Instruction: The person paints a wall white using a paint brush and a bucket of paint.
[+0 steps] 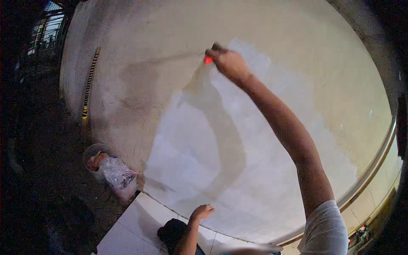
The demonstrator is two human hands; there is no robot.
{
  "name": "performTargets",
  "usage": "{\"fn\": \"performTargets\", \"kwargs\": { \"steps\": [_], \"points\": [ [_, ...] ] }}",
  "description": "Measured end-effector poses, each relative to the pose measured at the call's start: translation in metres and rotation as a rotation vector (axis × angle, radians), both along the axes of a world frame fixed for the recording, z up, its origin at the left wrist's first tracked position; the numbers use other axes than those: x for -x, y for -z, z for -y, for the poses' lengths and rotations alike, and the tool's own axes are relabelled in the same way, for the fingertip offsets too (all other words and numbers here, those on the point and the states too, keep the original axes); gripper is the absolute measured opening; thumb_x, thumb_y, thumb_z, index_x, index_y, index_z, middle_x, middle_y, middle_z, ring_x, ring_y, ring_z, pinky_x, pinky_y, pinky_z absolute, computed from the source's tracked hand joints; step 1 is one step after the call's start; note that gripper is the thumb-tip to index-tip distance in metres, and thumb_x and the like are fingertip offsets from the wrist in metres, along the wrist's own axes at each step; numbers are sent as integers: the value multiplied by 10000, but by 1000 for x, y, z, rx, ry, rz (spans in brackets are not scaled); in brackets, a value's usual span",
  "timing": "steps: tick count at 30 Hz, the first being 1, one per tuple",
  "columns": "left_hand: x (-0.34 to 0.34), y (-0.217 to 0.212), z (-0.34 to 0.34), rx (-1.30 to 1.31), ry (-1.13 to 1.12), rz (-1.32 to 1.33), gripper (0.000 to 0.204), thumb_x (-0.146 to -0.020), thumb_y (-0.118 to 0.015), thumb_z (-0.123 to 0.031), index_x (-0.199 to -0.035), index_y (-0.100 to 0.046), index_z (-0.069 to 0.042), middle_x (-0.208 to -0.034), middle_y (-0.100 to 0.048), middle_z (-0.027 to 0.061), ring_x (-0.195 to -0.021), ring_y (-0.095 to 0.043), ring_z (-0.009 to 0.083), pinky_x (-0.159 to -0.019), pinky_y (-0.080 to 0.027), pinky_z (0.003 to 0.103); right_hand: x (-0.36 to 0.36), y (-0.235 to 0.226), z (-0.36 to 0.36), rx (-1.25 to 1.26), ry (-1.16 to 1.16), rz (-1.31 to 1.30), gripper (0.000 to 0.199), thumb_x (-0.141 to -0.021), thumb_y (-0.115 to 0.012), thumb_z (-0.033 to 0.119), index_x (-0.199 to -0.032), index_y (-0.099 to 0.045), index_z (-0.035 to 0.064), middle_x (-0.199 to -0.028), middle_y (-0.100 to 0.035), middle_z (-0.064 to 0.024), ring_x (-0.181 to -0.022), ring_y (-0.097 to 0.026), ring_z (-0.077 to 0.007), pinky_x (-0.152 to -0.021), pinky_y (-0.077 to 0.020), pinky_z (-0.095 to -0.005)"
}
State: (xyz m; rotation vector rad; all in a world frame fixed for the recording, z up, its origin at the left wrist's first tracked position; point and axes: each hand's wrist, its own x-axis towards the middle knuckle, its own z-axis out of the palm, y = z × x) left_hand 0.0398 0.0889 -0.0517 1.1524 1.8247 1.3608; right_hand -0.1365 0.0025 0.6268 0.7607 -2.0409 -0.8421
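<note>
White sleeve (326, 229) nearest; right hand (230, 64) grips blurred red-dark object (208, 59); left hand (204, 211) loose, half-curled; plastic bag (118, 172) crowds wall (297, 51) foot.

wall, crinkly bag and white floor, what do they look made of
Wall: probably plaster or cement, matte, from its patchy, dull surface.
Bag: likely thin clear plastic; see-through, wrinkled, glinting.
Floor: perhaps ceramic tile, since joint lines show; finish unclear.
</note>
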Motion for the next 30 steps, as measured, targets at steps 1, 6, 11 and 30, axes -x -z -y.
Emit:
{"fn": "performTargets", "kwargs": {
  "steps": [1, 6, 11, 30],
  "points": [
    [0, -1, 0, -3, 9, -2, 449, -929, -599, -461, -1179, -680, -96, -1142, -699, 180, -1085, -657, 359, -955, -509, 454, -4, -19, 1, 3, 34, -79, 171, -904, -544, 66, -1049, -610, 129, -996, -607, -111, -853, -660, -354, -697, -562, -467],
    [-1, -14, 7, -3, 13, -90, 459, -921, -605, -466, -1173, -684, -91, -1142, -696, 192, -1078, -661, 362, -949, -513, 451, 0, 5, -45, -218, 149, -63, 146, -923, -558, 114, -1057, -616, 104, -996, -607, -131, -884, -658, -360, -715, -568, -454],
    [-4, 4, 11, 19, -26, -30, 447, -925, -605, -456, -1156, -692, -84, -1136, -698, 191, -1073, -663, 360, -946, -514, 452, -17, 28, -2, 84, 3, -34, 167, -883, -600, 79, -1033, -648, 135, -973, -631, -141, -912, -658, -338, -708, -555, -449],
    [-8, -9, 13, -45, 21, -51, 429, -952, -583, -422, -1109, -690, -38, -1108, -693, 210, -1051, -659, 371, -922, -516, 450, -27, 135, -62, 138, 96, 187, 152, -961, -525, 184, -1033, -638, 112, -998, -659, -180, -880, -696, -363, -686, -584, -440]
  ]
}}
